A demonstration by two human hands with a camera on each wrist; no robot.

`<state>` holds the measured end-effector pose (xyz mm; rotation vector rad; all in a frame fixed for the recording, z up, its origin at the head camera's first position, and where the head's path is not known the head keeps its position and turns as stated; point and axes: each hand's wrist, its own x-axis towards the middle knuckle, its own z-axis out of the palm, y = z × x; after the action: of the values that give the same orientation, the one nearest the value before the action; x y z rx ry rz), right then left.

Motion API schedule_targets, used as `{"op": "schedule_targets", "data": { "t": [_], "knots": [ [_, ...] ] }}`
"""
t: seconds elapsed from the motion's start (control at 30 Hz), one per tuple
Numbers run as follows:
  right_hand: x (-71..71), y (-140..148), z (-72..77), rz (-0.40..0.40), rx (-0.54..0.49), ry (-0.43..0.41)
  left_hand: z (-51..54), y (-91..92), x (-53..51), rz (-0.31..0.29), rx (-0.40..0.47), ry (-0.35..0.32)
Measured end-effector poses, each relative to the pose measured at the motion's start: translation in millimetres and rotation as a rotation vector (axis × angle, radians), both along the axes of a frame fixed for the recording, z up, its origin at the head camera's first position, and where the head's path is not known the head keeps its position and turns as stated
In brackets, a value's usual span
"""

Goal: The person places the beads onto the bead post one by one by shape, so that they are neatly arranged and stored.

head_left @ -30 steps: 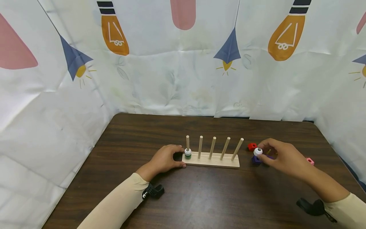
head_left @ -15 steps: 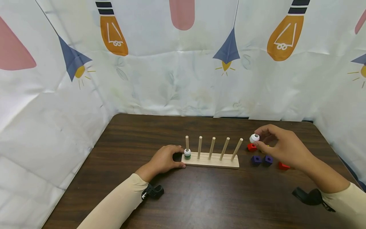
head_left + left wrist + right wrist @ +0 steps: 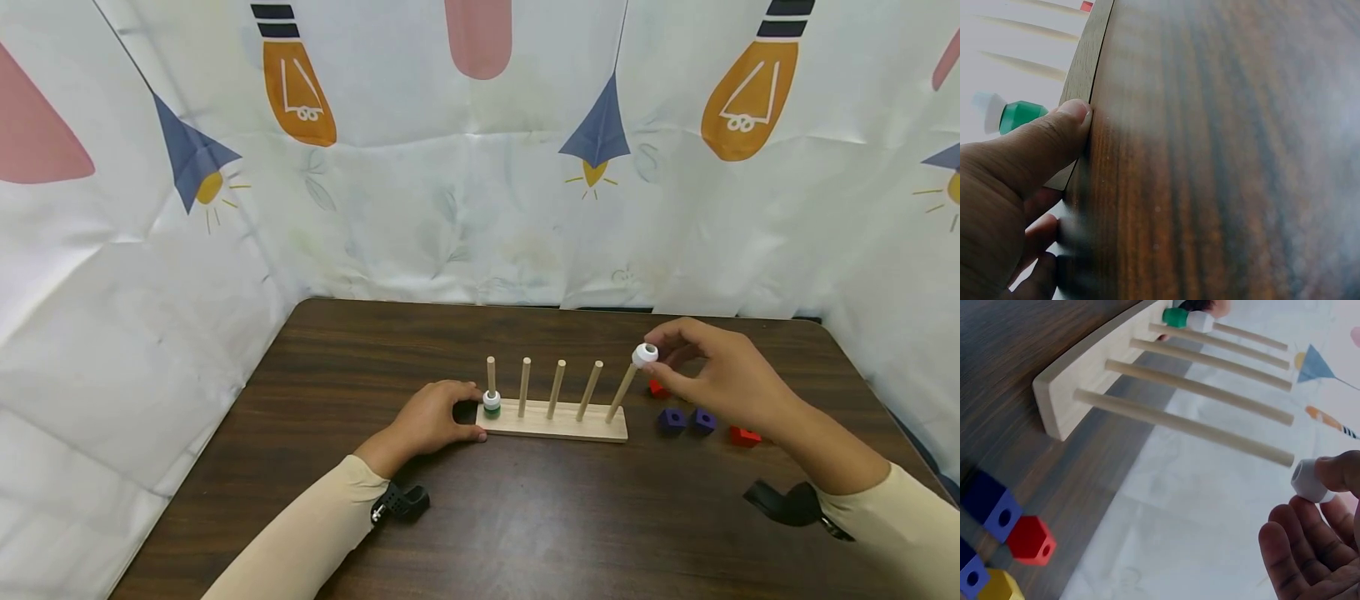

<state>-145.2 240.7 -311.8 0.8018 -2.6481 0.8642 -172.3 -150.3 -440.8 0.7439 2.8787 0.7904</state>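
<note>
A pale wooden peg board (image 3: 551,422) with a row of upright pegs lies on the table. Its leftmost peg carries a green bead (image 3: 1175,317) at the bottom and a white bead (image 3: 491,400) above it. My left hand (image 3: 431,421) grips the board's left end between thumb and fingers. Between thumb and forefinger my right hand (image 3: 723,371) pinches another white bead (image 3: 1310,481). In the right wrist view that bead is at the tip of the rightmost peg (image 3: 1185,428), its hole facing the peg, with a small gap between them.
Right of the board lie purple cubes (image 3: 672,421) with holes, a red bead (image 3: 744,436) and another red bead (image 3: 657,388). A yellow bead (image 3: 1000,586) shows in the right wrist view. Behind the dark wood table (image 3: 375,350) hangs a printed white cloth (image 3: 465,217).
My right hand has lifted the white bead from among the loose beads and carried it left to the top of the rightmost peg. The left hand stays on the board.
</note>
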Motion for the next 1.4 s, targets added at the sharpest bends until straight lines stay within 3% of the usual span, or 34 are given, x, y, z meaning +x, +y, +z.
{"op": "schedule_targets", "data": {
  "t": [0.33,1.4],
  "knots": [
    [-4.7,-13.8,-0.1,0.047,0.007,0.025,-1.2,0.7,0.7,-0.004,0.002,0.009],
    [-15.8,-54.6,-2.3,0.138,-0.061,-0.076,1.7,0.9,1.0,0.005,0.000,0.003]
  ]
}}
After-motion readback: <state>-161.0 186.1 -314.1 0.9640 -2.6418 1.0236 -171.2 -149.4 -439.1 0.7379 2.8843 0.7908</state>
